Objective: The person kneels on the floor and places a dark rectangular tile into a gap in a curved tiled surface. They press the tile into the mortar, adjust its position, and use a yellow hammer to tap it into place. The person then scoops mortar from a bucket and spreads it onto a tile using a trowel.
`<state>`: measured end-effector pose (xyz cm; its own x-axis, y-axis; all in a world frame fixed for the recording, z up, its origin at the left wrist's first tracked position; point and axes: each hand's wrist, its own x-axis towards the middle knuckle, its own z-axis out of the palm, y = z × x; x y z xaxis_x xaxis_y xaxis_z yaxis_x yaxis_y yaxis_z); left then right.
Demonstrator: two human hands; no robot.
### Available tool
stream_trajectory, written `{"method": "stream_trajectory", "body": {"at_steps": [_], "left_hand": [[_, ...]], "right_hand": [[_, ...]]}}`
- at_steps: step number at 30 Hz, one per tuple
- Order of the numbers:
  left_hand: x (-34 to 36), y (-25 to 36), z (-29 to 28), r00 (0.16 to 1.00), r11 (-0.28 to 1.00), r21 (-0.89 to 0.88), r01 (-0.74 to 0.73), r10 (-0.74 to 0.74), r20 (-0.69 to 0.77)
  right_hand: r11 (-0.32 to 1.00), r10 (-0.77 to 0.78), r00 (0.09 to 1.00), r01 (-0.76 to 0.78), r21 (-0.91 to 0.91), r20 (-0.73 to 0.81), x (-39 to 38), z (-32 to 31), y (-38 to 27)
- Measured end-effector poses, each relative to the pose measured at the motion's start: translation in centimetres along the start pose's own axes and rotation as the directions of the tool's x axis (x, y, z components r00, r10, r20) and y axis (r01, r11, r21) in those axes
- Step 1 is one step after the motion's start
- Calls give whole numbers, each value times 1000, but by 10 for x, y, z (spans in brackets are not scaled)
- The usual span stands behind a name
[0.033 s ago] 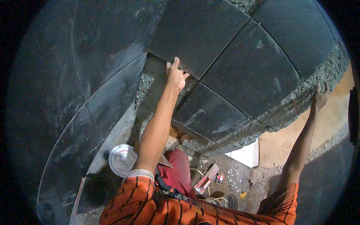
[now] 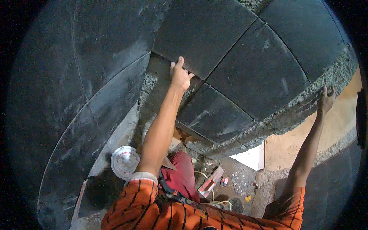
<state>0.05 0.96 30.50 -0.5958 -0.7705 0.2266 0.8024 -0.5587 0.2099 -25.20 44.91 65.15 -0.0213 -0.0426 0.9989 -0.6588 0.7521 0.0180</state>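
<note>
A large dark slate-like tile (image 2: 203, 34) lies in the upper middle among similar dark tiles. At its lower edge is my left hand (image 2: 180, 76), closed on that edge, its thumb up against the tile and its other fingers partly hidden beneath. Bare grey mortar (image 2: 163, 69) shows just below this edge. Far to the right, my right hand (image 2: 327, 100) is beside the rough mortar edge (image 2: 303, 100) of the tiled surface. Its fingers are apart and nothing is seen in them; whether they press on the edge I cannot tell.
A curved dark tiled wall (image 2: 111, 88) rises on the left. Below stands a round white bucket lid (image 2: 125, 163) near my left arm. A red-and-grey tool (image 2: 211, 182), a small red-and-white pack (image 2: 224, 181) and a pale hose (image 2: 230, 203) lie on the rubble-strewn floor (image 2: 245, 184).
The fingers of my right hand are slightly more lifted and spread at the mortar edge. My left hand stays at the tile's edge.
</note>
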Motion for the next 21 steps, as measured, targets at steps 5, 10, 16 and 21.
{"method": "stream_trajectory", "body": {"at_steps": [5,10,16,21], "left_hand": [[-3,3,9,990,999,47,6,1,-142],[-2,5,18,998,998,12,54,-53,-46],[1,6,10,995,1000,15,-3,5,-101],[-3,6,15,990,998,60,34,-26,-137]], "right_hand": [[998,-13,999,16,-67,45,-11,10,-10],[988,-4,1000,4,-152,1,3,1,6],[986,64,998,-64,-153,-2,-10,7,-22],[986,-30,999,26,-162,-23,-17,-6,-33]]}}
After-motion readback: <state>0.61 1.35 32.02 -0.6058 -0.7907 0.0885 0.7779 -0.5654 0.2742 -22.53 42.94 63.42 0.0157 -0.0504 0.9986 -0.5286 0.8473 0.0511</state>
